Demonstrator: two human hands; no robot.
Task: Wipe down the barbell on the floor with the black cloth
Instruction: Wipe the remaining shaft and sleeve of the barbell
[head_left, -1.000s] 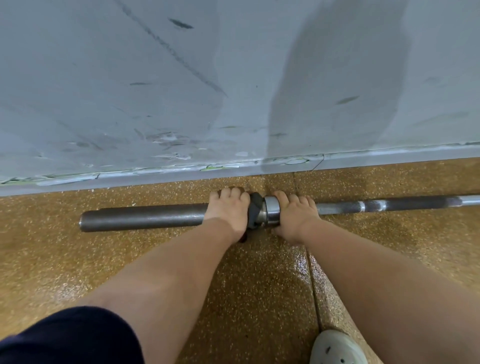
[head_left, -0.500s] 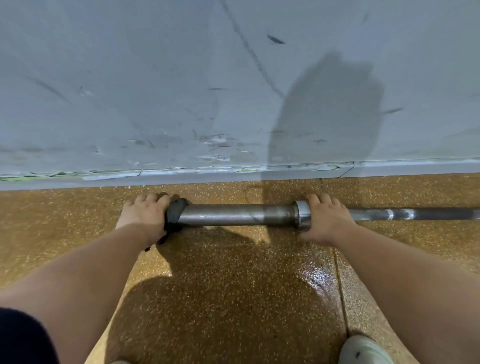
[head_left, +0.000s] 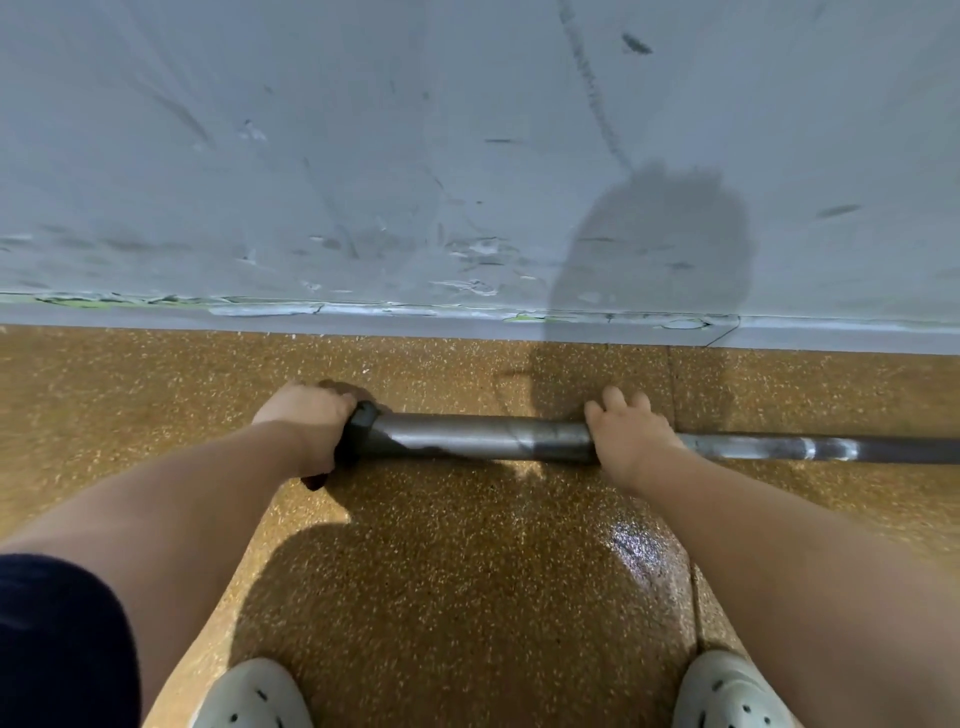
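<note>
Cloth (head_left: 358, 434) slid to dull grey barbell (head_left: 467, 439) end.

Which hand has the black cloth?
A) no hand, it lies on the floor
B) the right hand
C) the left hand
C: the black cloth sticks out from under the left hand at the end of the barbell, while the right hand holds bare metal.
</note>
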